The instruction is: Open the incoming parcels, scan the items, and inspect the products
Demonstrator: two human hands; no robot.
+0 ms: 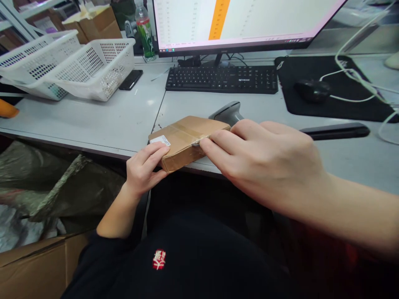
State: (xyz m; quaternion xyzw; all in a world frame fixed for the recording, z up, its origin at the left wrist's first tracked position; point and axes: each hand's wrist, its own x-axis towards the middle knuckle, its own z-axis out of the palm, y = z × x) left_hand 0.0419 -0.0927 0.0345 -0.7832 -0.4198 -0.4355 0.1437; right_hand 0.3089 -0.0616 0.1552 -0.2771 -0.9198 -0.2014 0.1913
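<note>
- Box (183,139) sits at the near edge of the desk (93,120), hanging over a bit toward you, just in front of the scanner (227,112).
- L hand (145,168) is clamped on the box's near-left corner, fingers on top by the label (160,140), prob. to stop it sliding.
- R hand (264,160): fingers drawn together, tips pressed on the tape (183,132) at the box's right side. There's a small grey bit there, can't tell what.
- So the box lies btw both hands, touching each. Keyboard (222,79) is well beyond.

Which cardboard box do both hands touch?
The small taped box at the desk edge, between left hand and right hand. The box behind the baskets and the floor box are untouched.
</note>
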